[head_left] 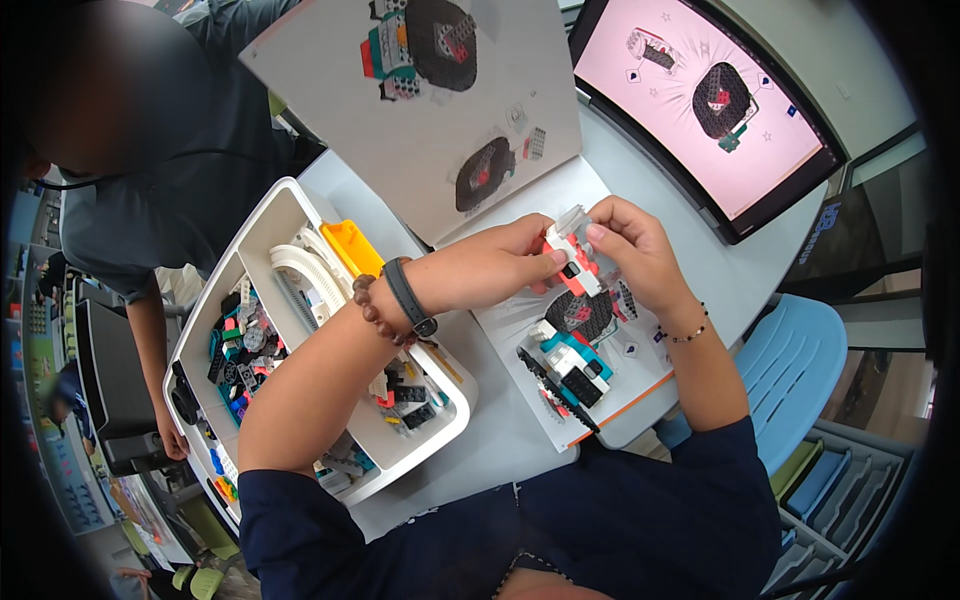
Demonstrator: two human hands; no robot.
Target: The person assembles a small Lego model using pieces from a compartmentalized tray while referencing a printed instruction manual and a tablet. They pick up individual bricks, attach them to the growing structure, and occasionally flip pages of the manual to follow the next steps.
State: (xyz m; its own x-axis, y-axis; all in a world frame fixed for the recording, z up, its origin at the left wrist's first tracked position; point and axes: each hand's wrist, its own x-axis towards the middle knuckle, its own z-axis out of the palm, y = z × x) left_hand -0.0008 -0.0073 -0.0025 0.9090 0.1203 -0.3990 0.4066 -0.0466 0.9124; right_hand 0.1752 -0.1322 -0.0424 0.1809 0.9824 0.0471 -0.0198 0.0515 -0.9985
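Note:
Above the open booklet, my left hand (522,256) is closed on a small white and coral toy-brick assembly (570,262), thumb along its side. A clear part (571,218) stands up from its upper end. My right hand (640,245) is closed at the assembly's upper right, thumb and fingers pinching it by the clear part; the exact grip is partly hidden. Just below, a larger teal, white and black brick model (572,365) with a long black piece along its left side lies on the booklet page.
A white divided bin (455,418) of loose bricks stands under my left forearm, with a yellow piece (352,248) at its edge. The booklet's upright page (350,120) rises behind my hands. A monitor (715,110) stands far right, a blue chair (790,370) right. Another person (190,130) is at far left.

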